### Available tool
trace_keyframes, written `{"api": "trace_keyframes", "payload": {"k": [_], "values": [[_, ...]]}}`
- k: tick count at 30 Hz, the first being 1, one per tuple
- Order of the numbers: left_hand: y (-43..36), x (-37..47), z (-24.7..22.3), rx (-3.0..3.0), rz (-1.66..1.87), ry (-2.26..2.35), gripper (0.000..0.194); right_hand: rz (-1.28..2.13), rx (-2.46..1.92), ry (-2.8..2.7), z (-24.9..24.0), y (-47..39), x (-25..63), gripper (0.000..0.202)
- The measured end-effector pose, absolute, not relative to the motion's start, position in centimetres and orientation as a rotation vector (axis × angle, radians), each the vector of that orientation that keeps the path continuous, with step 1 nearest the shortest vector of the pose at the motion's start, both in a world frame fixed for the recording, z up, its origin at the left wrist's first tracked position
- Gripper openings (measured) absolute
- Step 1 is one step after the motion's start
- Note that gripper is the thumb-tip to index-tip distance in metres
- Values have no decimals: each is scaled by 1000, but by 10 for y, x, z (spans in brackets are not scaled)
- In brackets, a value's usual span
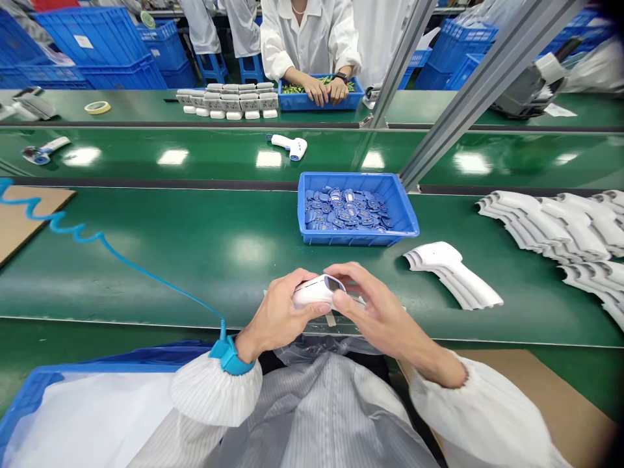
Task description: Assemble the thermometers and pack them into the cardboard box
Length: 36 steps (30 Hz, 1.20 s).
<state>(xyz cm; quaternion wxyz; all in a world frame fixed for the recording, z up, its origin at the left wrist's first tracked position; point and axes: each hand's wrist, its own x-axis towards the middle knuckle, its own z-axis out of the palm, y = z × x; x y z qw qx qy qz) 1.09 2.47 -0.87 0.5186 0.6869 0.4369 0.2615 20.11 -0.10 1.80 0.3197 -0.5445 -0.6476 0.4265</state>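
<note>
A white thermometer-like device [312, 292] with a small dark display is held between my two hands over the front edge of the green bench. My left hand [281, 311] wraps round its left part, with a blue strap on that wrist. On the right end, my right hand [373, 305] has its thumb and fingers pressed about the display. Beyond my hands stands a blue bin [358, 239] of small blue plastic parts [346, 211]. A stack of white curved shells [453, 270] lies to the right of my right hand.
More white shells [560, 227] fill the far right. Two devices [292, 146] [43, 151] lie on the middle strip. A coiled blue cord [141, 276] crosses the left side. Opposite, a person's hands [326, 91] rest over a blue tray. A slanted metal post [453, 97] rises behind the bin.
</note>
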Motion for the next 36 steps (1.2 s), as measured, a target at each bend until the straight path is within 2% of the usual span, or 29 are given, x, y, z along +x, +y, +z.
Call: {"api": "trace_keyframes", "payload": {"k": [2, 5, 9, 13, 19, 27, 31, 33, 36], "values": [[25, 13, -1, 1660, 680, 1083, 29, 790, -1532, -1637, 19, 9, 177, 24], [28, 13, 6, 1721, 631, 1043, 20, 386, -1577, -1603, 16, 24, 144, 45], [30, 13, -2, 1932, 483, 1060, 9, 174, -1586, -1796, 10, 36, 128, 51], [29, 14, -9, 2095, 434, 1195, 9, 54, -1479, -1817, 6, 43, 129, 52], [36, 2, -3, 1825, 459, 1103, 25, 110, -1575, -1538, 13, 45, 140, 52], [25, 17, -14, 1900, 569, 1297, 16, 253, -1811, -1725, 4, 42, 140, 61], [29, -12, -4, 1829, 492, 1356, 29, 516, -1719, -1879, 19, 68, 161, 60], [36, -41, 4, 1875, 431, 1431, 32, 520, -1719, -1919, 25, 96, 181, 50], [49, -74, 12, 1970, 399, 1577, 35, 404, -1778, -2043, 18, 149, 208, 23]]}}
